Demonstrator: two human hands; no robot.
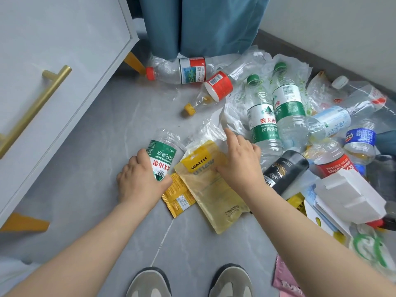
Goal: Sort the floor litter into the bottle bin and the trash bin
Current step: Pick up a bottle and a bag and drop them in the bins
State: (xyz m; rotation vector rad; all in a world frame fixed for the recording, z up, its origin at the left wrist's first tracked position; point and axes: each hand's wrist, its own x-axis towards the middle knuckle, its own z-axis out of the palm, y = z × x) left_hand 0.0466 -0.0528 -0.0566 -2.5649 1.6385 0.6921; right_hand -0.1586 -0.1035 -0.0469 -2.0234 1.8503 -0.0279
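**Now both hands are down in the litter**

I see the left hand [142, 182] wrapped around a green-label bottle [162, 155] lying on the grey floor [102, 163]. The right hand [238, 160] presses flat, fingers spread, on the yellow pouch [216, 196] just beside it. Neither bin shows.

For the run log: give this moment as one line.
left hand: grips green-label bottle | right hand: open on yellow pouch | bins: not visible | litter: mostly unsorted
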